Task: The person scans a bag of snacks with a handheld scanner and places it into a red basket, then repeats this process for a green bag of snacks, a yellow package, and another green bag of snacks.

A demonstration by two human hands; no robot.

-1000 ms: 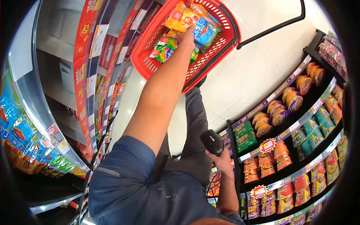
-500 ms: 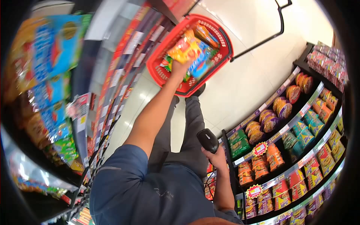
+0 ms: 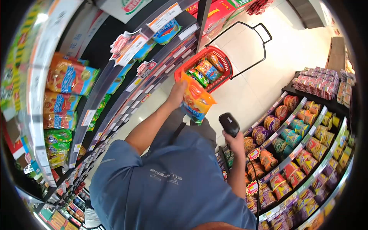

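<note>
My left hand point(image 3: 176, 94) grips an orange and blue snack bag point(image 3: 197, 98) by its edge, fingers closed on it. The bag hangs tilted in front of my body, over the near side of a red shopping basket point(image 3: 186, 66). Several more snack bags point(image 3: 208, 71) lie in the basket, which stands on the floor with its long black handle point(image 3: 248, 66) stretched out to the right. In my right hand point(image 3: 234, 142) is a black barcode scanner point(image 3: 229, 123), held by its grip beside my right hip. Its cable point(image 3: 257, 188) runs down along my right side.
On the left rise shelves with snack bags point(image 3: 71, 78) and price tags point(image 3: 165, 18). Tiered racks point(image 3: 281, 168) of packaged noodles curve along the right. Pale tiled floor point(image 3: 264, 82) lies between them. Red cartons point(image 3: 218, 17) stand beyond the basket.
My left hand has come up out of the basket with the snack bag and moved nearer my body. The scanner has risen slightly and shifted right. My view has shifted, showing more shelf.
</note>
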